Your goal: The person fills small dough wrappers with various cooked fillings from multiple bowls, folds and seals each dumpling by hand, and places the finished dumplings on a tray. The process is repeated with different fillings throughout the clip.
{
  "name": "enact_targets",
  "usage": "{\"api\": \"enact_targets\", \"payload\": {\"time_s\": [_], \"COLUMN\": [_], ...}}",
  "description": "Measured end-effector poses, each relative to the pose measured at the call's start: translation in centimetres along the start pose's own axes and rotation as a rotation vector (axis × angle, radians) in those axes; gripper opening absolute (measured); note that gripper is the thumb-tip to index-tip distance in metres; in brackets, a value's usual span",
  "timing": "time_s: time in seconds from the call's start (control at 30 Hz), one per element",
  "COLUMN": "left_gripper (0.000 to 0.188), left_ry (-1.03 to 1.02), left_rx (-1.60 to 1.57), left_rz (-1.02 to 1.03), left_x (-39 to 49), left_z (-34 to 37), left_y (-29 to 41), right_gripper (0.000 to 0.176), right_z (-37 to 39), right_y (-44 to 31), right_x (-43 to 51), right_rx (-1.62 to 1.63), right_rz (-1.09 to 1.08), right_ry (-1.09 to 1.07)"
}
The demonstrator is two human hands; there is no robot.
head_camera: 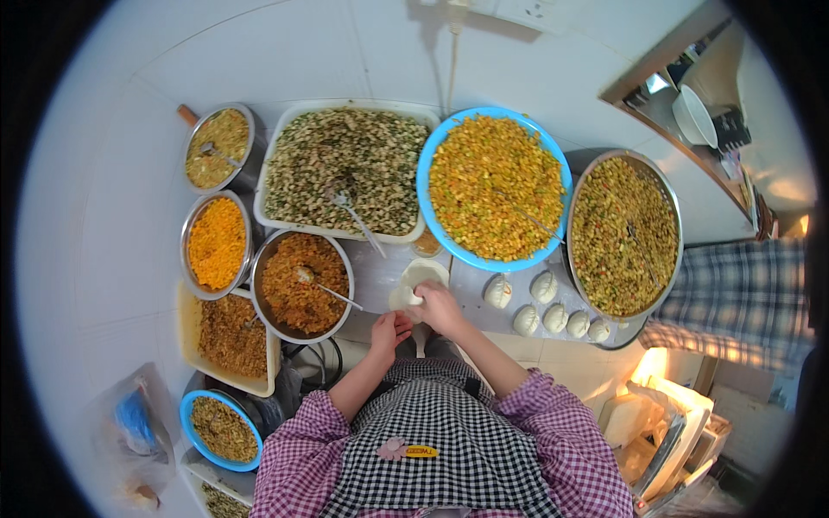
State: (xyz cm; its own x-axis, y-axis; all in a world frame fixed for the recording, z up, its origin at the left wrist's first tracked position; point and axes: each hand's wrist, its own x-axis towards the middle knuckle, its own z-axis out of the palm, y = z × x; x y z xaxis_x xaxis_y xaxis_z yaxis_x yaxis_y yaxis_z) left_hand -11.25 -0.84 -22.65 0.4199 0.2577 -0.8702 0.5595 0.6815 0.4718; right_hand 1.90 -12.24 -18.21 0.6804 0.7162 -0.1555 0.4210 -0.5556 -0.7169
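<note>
My right hand (442, 309) pinches a thin round dough wrapper (399, 298) at the table's front edge. The wrapper is partly lifted and overlaps a pale stack of wrappers (427, 269) behind it. My left hand (388, 333) is just below the wrapper, fingers half curled and fingertips against or very near its lower edge; whether they grip it is hard to see. To the right, several pleated stuffed buns (545, 287) sit on the table (469, 294). A small cup of brown filling or seasoning (427, 244) stands behind the stack.
Behind are a white tub of chopped filling (343, 168), a blue basin (495, 188) and a steel basin (625, 233), all with spoons. Bowls of orange-brown (303, 285) and yellow filling (217, 243) stand left, near a cream tub (275, 362). Plaid cloth (732, 298) hangs at right.
</note>
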Motion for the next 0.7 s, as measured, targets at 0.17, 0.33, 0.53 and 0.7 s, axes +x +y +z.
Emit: {"api": "enact_targets", "payload": {"time_s": [0.17,0.33,0.53,0.7], "left_gripper": [0.052,0.055,0.047,0.047], "left_ry": [-0.185,-0.542,-0.444,-0.260], "left_rx": [-0.568,-0.620,-0.444,-0.538], "left_rz": [-0.063,0.147,0.348,0.348], "left_x": [-3.2,-8.2,-10.3,-9.6], "left_z": [-0.1,0.7,-3.4,-10.1], "left_y": [2.9,7.8,11.1,14.0], "right_gripper": [0.022,0.021,0.023,0.020], "right_z": [-3.9,-6.9,-6.5,-2.6], "right_y": [-4.1,-6.8,-12.0,-18.3], "right_x": [-1.6,0.5,6.5,14.4], "right_rx": [0.843,0.770,0.566,0.376], "right_rz": [0.238,0.138,0.082,-0.343], "right_ry": [-0.154,-0.192,-0.268,-0.343]}}
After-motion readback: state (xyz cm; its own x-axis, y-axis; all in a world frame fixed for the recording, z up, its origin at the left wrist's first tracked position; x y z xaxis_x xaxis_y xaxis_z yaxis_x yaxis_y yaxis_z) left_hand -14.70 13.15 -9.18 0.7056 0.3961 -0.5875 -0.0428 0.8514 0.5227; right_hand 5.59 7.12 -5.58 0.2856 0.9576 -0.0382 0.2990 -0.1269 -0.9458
